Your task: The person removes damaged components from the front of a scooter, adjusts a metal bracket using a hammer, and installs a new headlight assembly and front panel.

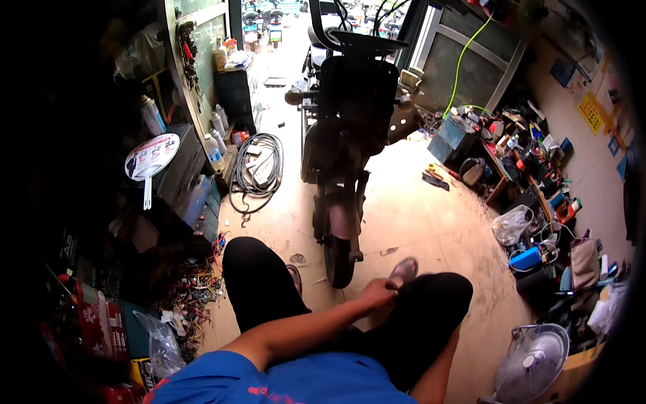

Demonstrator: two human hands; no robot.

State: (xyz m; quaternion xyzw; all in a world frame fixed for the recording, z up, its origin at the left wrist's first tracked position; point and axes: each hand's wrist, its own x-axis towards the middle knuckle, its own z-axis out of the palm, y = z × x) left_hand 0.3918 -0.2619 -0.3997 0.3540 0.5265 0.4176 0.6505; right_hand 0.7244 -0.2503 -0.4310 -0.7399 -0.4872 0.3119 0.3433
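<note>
My left hand (380,294) reaches across my lap and is beside the inner side of my right knee, with its fingers curled closed. Whether anything is inside them is too small and dim to make out. My right arm (437,374) goes down past the outer side of my right thigh, and its hand is hidden. In front of my legs stands a dark electric scooter or motorbike (356,87), its wheel (338,262) pointing toward me between my feet. Neither visible hand touches it. My sandalled right foot (405,269) is on the floor close to the left hand.
A coiled black cable (277,168) lies on the floor left of the vehicle. Tangled wires (202,283) and a dark cabinet (182,161) with a white hand fan (153,158) are at left. Cluttered tools and a blue box (525,259) line the right, above an electric fan (531,363).
</note>
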